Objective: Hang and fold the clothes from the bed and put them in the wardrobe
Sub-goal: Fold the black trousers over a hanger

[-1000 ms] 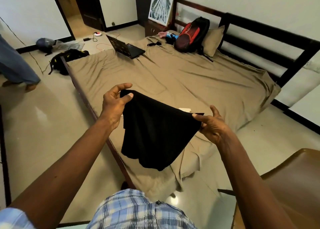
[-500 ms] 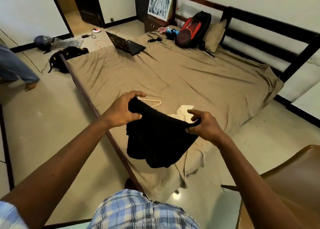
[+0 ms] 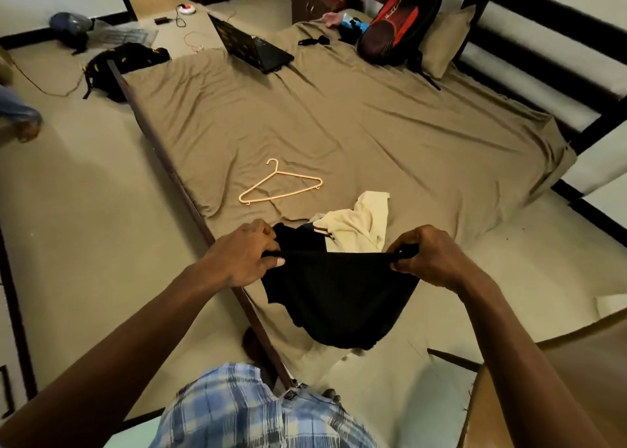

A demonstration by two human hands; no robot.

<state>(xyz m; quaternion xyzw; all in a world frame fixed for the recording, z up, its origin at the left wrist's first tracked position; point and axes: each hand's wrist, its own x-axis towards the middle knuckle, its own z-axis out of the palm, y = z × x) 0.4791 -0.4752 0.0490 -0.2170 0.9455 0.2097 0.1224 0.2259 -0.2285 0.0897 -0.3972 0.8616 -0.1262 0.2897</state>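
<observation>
A black garment hangs stretched between my two hands over the near corner of the bed. My left hand grips its left top edge and my right hand grips its right top edge. Just beyond it a cream garment lies crumpled on the tan sheet. A pale plastic hanger lies flat on the sheet farther back. The wardrobe is not in view.
A laptop, a red and black backpack and a pillow sit at the bed's far end. A black bag lies on the floor to the left. A brown chair stands at lower right. Another person's leg shows at the left edge.
Both hands have come down and toward me with the black garment, so the hanger and the cream garment now show behind it. The view has tilted downward.
</observation>
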